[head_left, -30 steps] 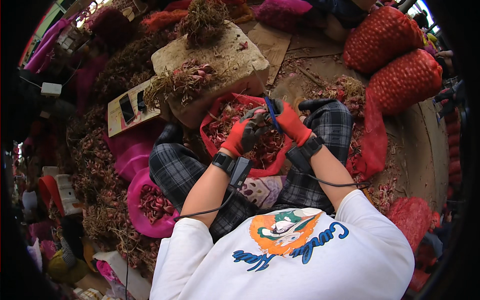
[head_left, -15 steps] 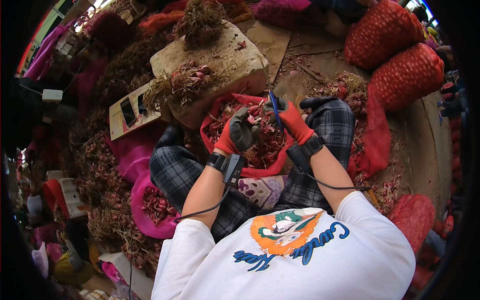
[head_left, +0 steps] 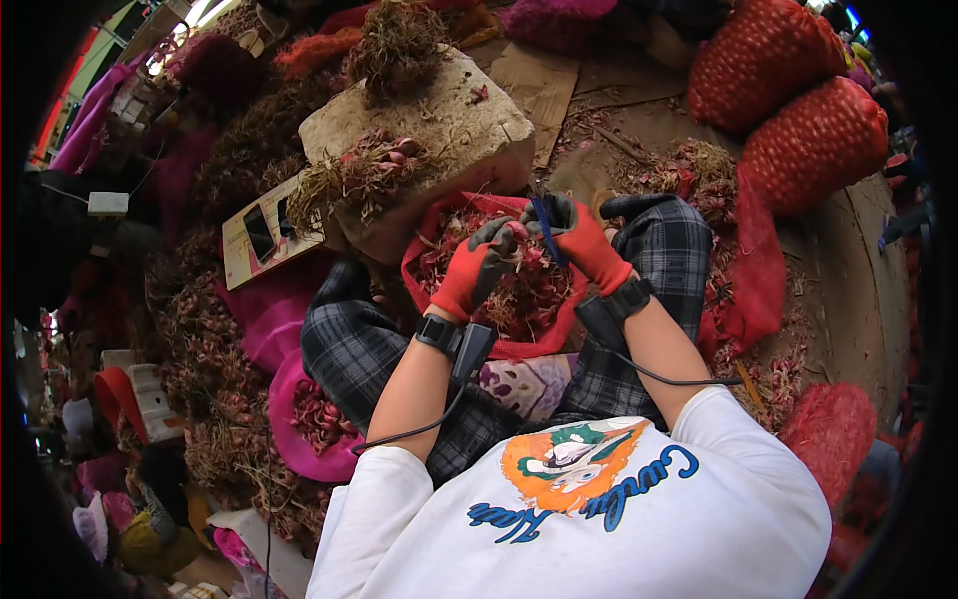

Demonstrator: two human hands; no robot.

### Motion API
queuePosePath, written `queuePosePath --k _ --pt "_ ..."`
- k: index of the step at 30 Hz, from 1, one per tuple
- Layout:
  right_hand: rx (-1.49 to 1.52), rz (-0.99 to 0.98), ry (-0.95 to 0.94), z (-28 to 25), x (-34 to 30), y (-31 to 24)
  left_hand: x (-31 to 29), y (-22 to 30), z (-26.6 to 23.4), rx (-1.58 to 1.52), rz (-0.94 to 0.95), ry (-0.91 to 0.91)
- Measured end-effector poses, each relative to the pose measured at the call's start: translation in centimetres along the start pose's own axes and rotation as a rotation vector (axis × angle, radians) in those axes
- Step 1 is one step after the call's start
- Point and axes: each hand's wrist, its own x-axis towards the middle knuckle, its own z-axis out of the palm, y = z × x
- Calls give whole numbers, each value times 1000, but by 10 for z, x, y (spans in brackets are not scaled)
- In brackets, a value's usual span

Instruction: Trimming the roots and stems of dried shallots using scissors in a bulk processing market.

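Note:
Over a red mesh bag [head_left: 542, 348] between my knees, both hands work in red gloves with dark palms. My left hand [head_left: 481, 262] is closed, with a small reddish shallot [head_left: 517, 231] at its fingertips. Close beside it, my right hand [head_left: 584, 238] is wrapped round a slim blue-handled tool [head_left: 545, 226] with a thin blade pointing up and away; its kind is hard to make out. Loose shallots and dry skins [head_left: 529, 299] fill the bag below. Part of the left fingers is hidden behind the glove's back.
A pale block [head_left: 469, 130] beyond the bag bears bunches of dried shallots [head_left: 369, 175]. Left of it, a phone [head_left: 259, 233] lies on a board. A pink bag [head_left: 282, 429] holds shallots by my left knee. Full red sacks [head_left: 813, 150] stand at far right.
My left hand has turned and risen slightly, bringing the shallot closer to the right hand. The blue-handled tool has tilted a little further left.

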Motion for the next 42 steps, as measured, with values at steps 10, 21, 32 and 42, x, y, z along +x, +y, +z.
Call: queuePosePath --k 10,21,32,42 --pt "-588 -313 -41 12 -5 0 -1 -49 -8 327 -21 207" --pt "-154 -8 104 10 4 22 -5 -22 -29 45 -29 -125" --pt "-30 73 23 6 -7 9 -1 -13 -34 -31 -36 -284" --pt "-720 -141 -22 -33 -39 -44 -13 14 -50 -148 -30 -134"
